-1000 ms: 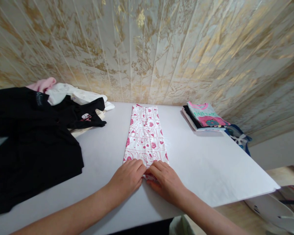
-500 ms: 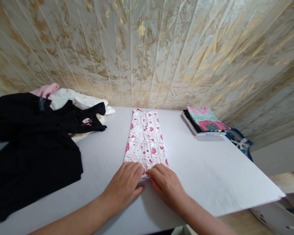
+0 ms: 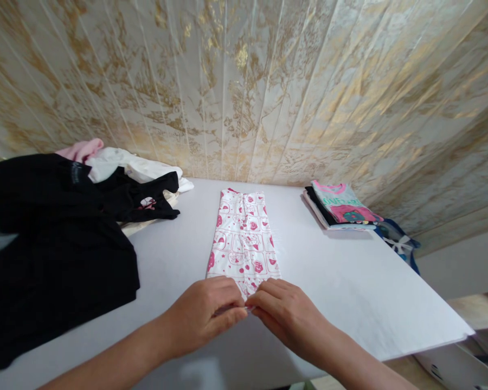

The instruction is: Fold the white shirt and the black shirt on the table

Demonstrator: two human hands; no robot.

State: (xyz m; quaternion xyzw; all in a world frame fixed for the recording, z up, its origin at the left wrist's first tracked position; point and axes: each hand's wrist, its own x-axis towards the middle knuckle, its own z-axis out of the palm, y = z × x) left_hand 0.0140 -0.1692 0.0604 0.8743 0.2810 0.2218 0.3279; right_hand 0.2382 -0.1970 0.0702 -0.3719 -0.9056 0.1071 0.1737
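A white cloth with a pink print (image 3: 244,238) lies as a long folded strip down the middle of the white table. At its near edge, my left hand (image 3: 211,309) pinches the cloth between thumb and fingers. My right hand (image 3: 280,306) grips the same edge just beside it, fingers curled over the fabric. The two hands nearly touch, and they hide most of the near end.
Black garments (image 3: 65,233) are heaped at the left, with white clothing (image 3: 134,165) and a pink piece (image 3: 81,150) behind. A folded stack (image 3: 341,203) sits at the back right of the table (image 3: 350,281). A patterned wall covering (image 3: 244,92) rises behind.
The printed cloth and both hands sit slightly nearer the front. My left thumb, earlier apart from the cloth's edge, has closed against it.
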